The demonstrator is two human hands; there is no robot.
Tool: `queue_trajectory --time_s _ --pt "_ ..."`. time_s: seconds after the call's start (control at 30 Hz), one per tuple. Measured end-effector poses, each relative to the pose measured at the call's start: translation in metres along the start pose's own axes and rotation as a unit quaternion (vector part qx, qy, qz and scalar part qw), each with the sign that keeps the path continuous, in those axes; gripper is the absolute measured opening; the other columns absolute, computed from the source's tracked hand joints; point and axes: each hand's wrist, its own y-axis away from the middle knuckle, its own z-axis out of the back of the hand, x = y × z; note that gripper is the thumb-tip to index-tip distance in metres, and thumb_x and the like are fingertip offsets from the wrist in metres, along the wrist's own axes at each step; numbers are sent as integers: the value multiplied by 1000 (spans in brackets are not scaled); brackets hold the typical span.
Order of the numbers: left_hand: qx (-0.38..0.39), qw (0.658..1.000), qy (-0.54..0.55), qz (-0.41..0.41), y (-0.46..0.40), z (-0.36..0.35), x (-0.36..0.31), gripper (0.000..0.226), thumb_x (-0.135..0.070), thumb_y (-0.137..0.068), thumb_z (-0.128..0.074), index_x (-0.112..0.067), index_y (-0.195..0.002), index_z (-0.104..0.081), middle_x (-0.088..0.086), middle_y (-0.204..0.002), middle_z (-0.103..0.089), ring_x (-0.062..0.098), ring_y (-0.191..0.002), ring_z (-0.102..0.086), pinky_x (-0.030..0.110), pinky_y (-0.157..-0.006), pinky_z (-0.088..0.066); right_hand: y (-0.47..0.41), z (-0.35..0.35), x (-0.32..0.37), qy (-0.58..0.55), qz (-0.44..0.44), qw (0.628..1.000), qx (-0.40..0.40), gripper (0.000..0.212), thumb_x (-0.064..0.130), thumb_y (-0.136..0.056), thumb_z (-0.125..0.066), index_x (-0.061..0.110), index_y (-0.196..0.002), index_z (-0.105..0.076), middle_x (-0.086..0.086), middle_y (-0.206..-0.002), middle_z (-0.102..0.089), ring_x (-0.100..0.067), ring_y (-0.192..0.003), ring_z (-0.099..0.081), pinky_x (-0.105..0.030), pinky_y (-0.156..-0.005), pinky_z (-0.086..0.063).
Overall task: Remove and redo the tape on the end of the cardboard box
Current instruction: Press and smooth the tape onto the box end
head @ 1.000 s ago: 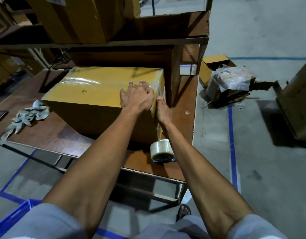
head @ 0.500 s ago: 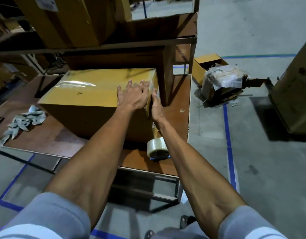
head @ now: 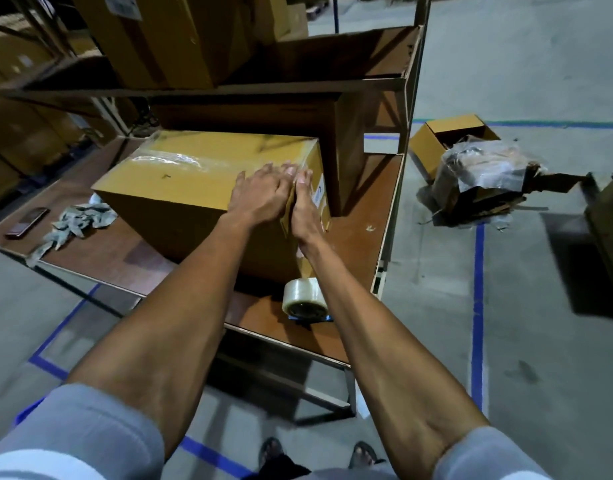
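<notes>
left hand (head: 260,199) flat atop cardboard box (head: 180,188) | right hand (head: 307,209) flat on its end

One view only, so we have no second view to compare for overlap. We look from head height, forward and steeply down along both forearms. Wide-angle lens: straight edges bow toward the frame borders. Near field: sleeves at the bottom corners, feet at the bottom edge. Mid field, centre: the left hand (head: 260,197) and right hand (head: 307,206) on the cardboard box (head: 194,188), close enough to see fingers, though motion blur softens them. The table (head: 353,251) fills the middle; shelving rises at the top, and floor runs off to the right.
</notes>
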Motion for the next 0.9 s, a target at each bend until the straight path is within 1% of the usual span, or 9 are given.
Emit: queue_trajectory --time_s 0.07,0.2,0.3,0.43,0.5,0.6,0.7,0.8,0.9 --pt "-13 1000 -5 26 2 0 0 74 -63 -108 -6 -32 -164 -43 10 -170 -44 26 -159 -37 61 -132 -10 6 -5 -10 4 -10 1000 10 63 50 -113 -10 21 -168 2 4 -176 7 -12 -163 4 -40 -133 1" --pt "-30 997 -63 44 5 6 -10 75 -52 -110 -7 -15 -148 -60 21 -146 -65 37 -129 -64 62 -129 -23 14 4 -45 68 -47 995 54 62 50 -112 -7 25 -168 6 7 -176 11 -13 -163 4 -48 -133 0" --pt "-36 994 -80 67 5 8 -16 76 -51 -109 -7 -10 -139 -63 23 -138 -69 37 -127 -65 65 -127 -24 11 11 -55 98 -53 991 72 63 53 -111 -7 28 -167 10 11 -175 13 -12 -162 4 -53 -132 0" --pt "-35 994 -47 91 10 4 -18 71 -49 -110 -12 -10 -140 -62 26 -140 -67 37 -134 -61 65 -125 -28 10 5 -53 141 -94 985 44 67 52 -111 -9 20 -168 4 4 -176 9 -16 -164 4 -49 -132 0" --pt "-45 997 -18 66 13 3 -17 67 -48 -110 -14 -14 -139 -64 25 -144 -66 36 -131 -62 62 -126 -29 12 -5 -49 136 -40 990 -2 64 46 -112 -12 18 -168 2 1 -176 8 -17 -164 5 -45 -133 2" --pt "-59 998 10 31 12 4 -11 61 -48 -114 -18 -27 -155 -58 14 -159 -57 32 -143 -57 54 -133 -16 11 -19 -34 87 64 993 -53 61 37 -112 -15 18 -168 0 2 -177 5 -12 -163 6 -35 -131 6" --pt "-55 998 3 4 9 2 -6 65 -49 -110 -14 -35 -156 -57 9 -152 -65 29 -135 -64 53 -134 -13 4 -21 -26 54 84 994 -50 59 35 -113 -14 15 -169 -5 0 -177 0 -9 -163 2 -28 -131 2" --pt "-64 997 -16 26 8 1 -8 67 -47 -109 -13 -28 -152 -61 15 -140 -72 30 -128 -68 55 -133 -14 5 -18 -49 62 29 997 -43 58 39 -114 -12 20 -169 -4 3 -177 2 -11 -162 -1 -40 -133 -3" --pt "-88 994 -27 59 12 1 -15 67 -43 -111 -18 -12 -128 -75 20 -112 -78 34 -110 -72 55 -132 -20 12 -13 -77 103 -11 994 -23 61 48 -112 -7 27 -168 1 8 -177 1 -12 -163 -4 -50 -133 -6"
